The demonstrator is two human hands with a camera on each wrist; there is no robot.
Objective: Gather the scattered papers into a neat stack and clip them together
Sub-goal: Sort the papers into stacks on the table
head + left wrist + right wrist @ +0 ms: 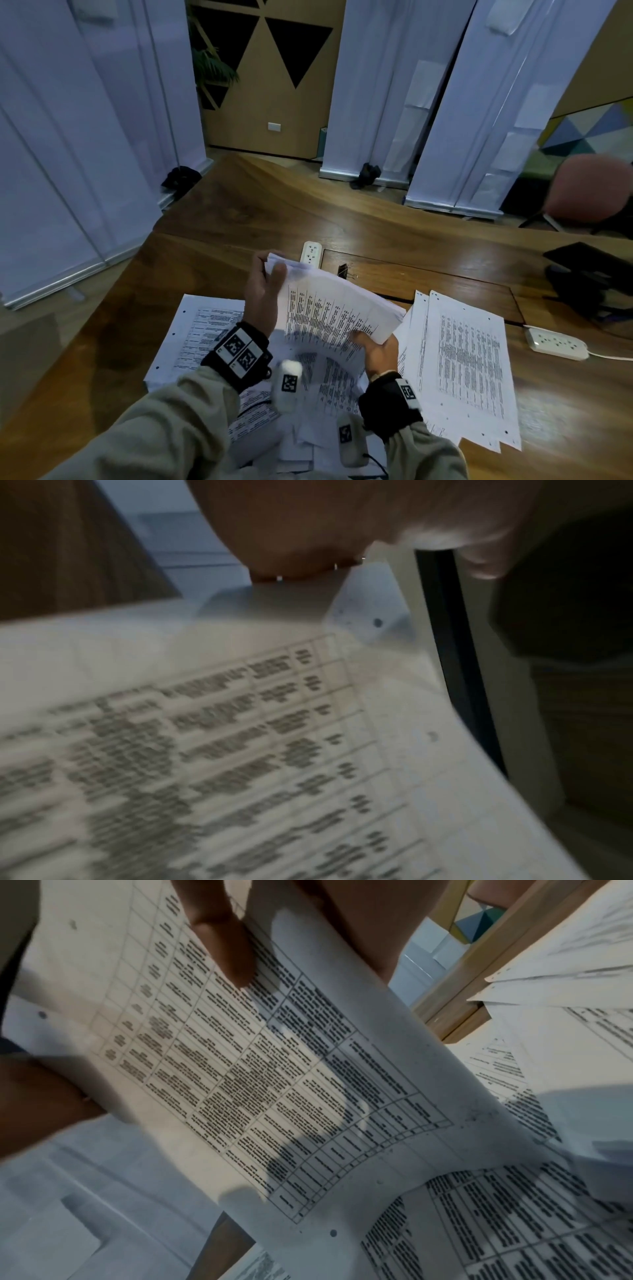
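A thick bundle of printed papers (329, 308) is lifted above the wooden table (239, 219), bent in a curve. My left hand (265, 284) grips its far top corner, thumb on the front sheet. At the near lower edge my right hand (375, 346) holds the bundle, thumb on top (226, 947). The left wrist view shows the blurred table-printed sheet (240, 737) close up. More loose sheets lie flat at the left (195, 329), under my wrists (329, 383) and at the right (469, 363). A black binder clip (343, 270) sits on the table beyond the bundle.
A white power strip (311, 253) lies behind the bundle and another (556, 342) at the right with its cord. A black object (589, 277) sits at the table's right end. White banners stand behind the table, and a pink chair (589, 188) is at the right.
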